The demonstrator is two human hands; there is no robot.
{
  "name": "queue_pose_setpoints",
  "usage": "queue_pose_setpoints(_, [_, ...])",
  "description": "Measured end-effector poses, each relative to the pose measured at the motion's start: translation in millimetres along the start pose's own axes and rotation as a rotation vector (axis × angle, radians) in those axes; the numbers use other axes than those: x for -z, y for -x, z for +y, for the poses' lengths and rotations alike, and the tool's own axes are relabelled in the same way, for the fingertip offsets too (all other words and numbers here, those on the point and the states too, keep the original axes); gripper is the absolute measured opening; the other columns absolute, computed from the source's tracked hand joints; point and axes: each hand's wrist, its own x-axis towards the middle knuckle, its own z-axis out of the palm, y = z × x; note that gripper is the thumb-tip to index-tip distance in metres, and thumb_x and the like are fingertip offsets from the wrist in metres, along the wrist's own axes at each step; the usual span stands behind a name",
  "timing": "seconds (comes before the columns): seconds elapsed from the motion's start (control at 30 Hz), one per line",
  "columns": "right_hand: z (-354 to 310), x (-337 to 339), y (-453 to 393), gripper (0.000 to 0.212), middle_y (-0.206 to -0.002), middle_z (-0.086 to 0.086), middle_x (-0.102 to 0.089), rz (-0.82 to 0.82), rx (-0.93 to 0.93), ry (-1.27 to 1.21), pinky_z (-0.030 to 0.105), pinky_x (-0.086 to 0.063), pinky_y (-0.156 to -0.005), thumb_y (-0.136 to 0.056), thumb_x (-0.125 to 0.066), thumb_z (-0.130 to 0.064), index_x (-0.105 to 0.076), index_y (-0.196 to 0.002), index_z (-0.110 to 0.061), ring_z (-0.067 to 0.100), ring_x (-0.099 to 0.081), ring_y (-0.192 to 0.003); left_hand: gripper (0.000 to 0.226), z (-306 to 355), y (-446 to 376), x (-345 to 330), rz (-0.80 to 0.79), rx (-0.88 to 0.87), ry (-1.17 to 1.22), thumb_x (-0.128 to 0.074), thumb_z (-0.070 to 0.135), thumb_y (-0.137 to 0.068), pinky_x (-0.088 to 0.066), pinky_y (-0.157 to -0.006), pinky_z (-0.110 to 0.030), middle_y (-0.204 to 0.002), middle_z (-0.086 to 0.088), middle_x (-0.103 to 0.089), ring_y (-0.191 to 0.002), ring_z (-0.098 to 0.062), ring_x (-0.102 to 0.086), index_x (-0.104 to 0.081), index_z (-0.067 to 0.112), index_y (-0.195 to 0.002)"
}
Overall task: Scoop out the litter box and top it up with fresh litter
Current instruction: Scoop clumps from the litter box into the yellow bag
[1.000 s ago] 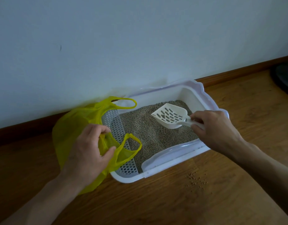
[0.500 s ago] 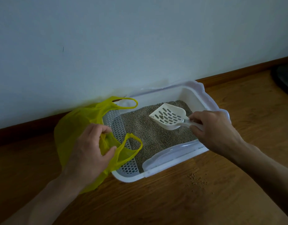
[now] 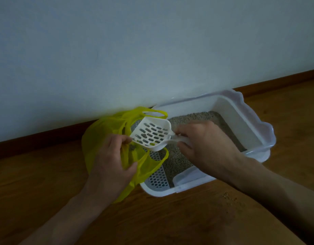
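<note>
Right hand [image 3: 207, 149] grips the slotted scoop [image 3: 150, 136] over the yellow bag [image 3: 106, 131]; left hand [image 3: 112, 163] pinches the bag's mouth open beside the litter box [image 3: 241, 121]. A sagging mouth could spill clumps onto the floor [image 3: 170, 218].

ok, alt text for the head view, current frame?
A right hand holds a white slotted plastic scoop over the mouth of a yellow plastic bag, which the left hand holds open. Behind them, a white plastic litter box of grey-brown litter sits on a wooden floor against a pale wall.
</note>
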Motion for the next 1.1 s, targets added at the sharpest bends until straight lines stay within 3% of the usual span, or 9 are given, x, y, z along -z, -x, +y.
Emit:
queue_pose_setpoints(0.1, [-21,-1,-12,0.007,-0.087,0.006,-0.059,-0.015,-0.013,0.195,0.034,-0.043,-0.058,-0.085,-0.062,-0.016,-0.061,-0.092,-0.017,0.031,-0.06,-0.08,0.06,0,0,3,0.013,-0.003,-0.005,-0.089,0.004,-0.059,-0.032,-0.081,-0.01,-0.104,0.003,-0.053,-0.091,0.0,-0.043,-0.058,0.011,-0.11])
queue_pose_setpoints(0.17, [-34,-5,-16,0.021,-0.074,0.009,-0.059,0.059,0.109,0.343,0.032,-0.031,-0.051,-0.061,-0.073,-0.001,-0.064,-0.076,-0.013,0.034,-0.059,-0.068,0.061,0,-1,5,0.016,-0.006,-0.001,-0.089,0.004,-0.059,-0.032,-0.083,-0.008,-0.103,0.003,-0.053,-0.09,0.0,-0.043,-0.058,0.01,-0.11])
queue_pose_setpoints(0.3, [-43,-10,-19,0.016,-0.057,0.012,-0.055,0.163,0.285,0.327,0.031,-0.028,-0.048,-0.054,-0.047,0.001,-0.059,-0.057,-0.009,0.035,-0.055,-0.052,0.06,-2,-1,6,0.014,-0.032,-0.011,-0.089,0.005,-0.059,-0.03,-0.086,0.0,-0.103,0.003,-0.052,-0.09,0.001,-0.042,-0.058,0.009,-0.11])
queue_pose_setpoints(0.37, [-39,-6,-21,0.015,-0.056,0.01,-0.054,0.118,0.229,0.373,0.028,-0.023,-0.051,-0.052,-0.063,0.002,-0.058,-0.056,-0.011,0.034,-0.054,-0.051,0.059,-3,-2,7,0.015,-0.026,-0.014,-0.089,0.005,-0.06,-0.028,-0.086,0.002,-0.103,0.003,-0.053,-0.089,0.0,-0.041,-0.058,0.01,-0.11])
queue_pose_setpoints(0.43, [-32,-5,-19,0.033,-0.059,0.007,-0.054,0.072,0.147,0.434,0.027,-0.021,-0.05,-0.04,-0.083,-0.002,-0.06,-0.06,-0.013,0.033,-0.055,-0.053,0.057,-4,-2,8,0.018,-0.015,-0.02,-0.089,0.007,-0.061,-0.029,-0.084,0.001,-0.102,0.003,-0.053,-0.088,0.0,-0.04,-0.058,0.011,-0.109])
queue_pose_setpoints(0.6, [-20,-3,-10,0.017,-0.085,0.004,-0.059,0.065,0.05,0.371,0.03,-0.032,-0.056,-0.078,-0.069,-0.013,-0.065,-0.094,-0.017,0.03,-0.061,-0.082,0.051,-6,-1,9,0.028,0.009,-0.027,-0.089,0.009,-0.062,-0.033,-0.078,-0.012,-0.1,0.003,-0.055,-0.087,-0.001,-0.043,-0.06,0.011,-0.104])
queue_pose_setpoints(0.67, [-17,-4,-8,0.016,-0.085,0.003,-0.059,0.065,0.033,0.372,0.03,-0.033,-0.056,-0.079,-0.067,-0.014,-0.065,-0.095,-0.018,0.029,-0.061,-0.082,0.05,-7,-1,10,0.024,0.006,-0.028,-0.089,0.009,-0.062,-0.034,-0.079,-0.012,-0.099,0.002,-0.055,-0.087,-0.001,-0.044,-0.06,0.011,-0.104])
queue_pose_setpoints(0.87, [-25,-10,-14,0.035,-0.057,0.003,-0.05,0.073,0.039,0.47,0.025,-0.018,-0.048,-0.04,-0.088,-0.007,-0.063,-0.063,-0.014,0.027,-0.053,-0.049,0.05,-9,-2,13,0.028,0.008,-0.03,-0.089,0.01,-0.063,-0.035,-0.08,-0.012,-0.1,0.001,-0.056,-0.089,-0.004,-0.047,-0.06,0.012,-0.104])
queue_pose_setpoints(1.1, [-37,-18,-22,0.038,-0.055,0.009,-0.052,0.078,0.153,0.468,0.028,-0.024,-0.051,-0.03,-0.082,0.004,-0.059,-0.056,-0.011,0.031,-0.054,-0.051,0.049,-8,-2,13,0.024,0.0,-0.019,-0.088,0.01,-0.065,-0.028,-0.084,0.005,-0.101,0.003,-0.056,-0.09,0.002,-0.044,-0.06,0.011,-0.106])
